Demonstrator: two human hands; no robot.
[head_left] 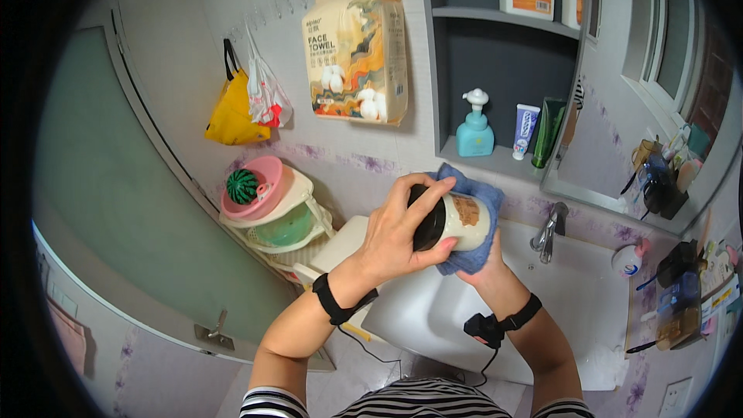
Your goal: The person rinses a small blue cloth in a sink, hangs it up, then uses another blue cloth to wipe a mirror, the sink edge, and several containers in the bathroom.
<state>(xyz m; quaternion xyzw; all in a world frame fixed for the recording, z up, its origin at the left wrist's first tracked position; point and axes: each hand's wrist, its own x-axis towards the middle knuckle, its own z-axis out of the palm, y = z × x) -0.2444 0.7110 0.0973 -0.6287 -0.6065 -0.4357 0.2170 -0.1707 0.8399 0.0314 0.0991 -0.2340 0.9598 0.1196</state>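
Observation:
Above the sink, my left hand (pixel 391 232) is wrapped round a white jar (pixel 474 234) with a black lid and a brown label. The jar lies tilted on its side, its lid end toward my left palm. A blue cloth (pixel 489 195) is pressed against the far end and underside of the jar. My right hand (pixel 486 265) grips the cloth from beneath, its fingers mostly hidden behind it. A black strap circles each wrist, with a cable hanging from it.
Below is a white sink (pixel 418 340) with a chrome faucet (pixel 549 232). A rack with a pink basin (pixel 267 205) stands left. A shelf above holds a teal pump bottle (pixel 474 135) and tubes. A mirror cabinet (pixel 627 131) and wall organizer (pixel 681 302) are right. A towel pack (pixel 356 50) hangs ahead.

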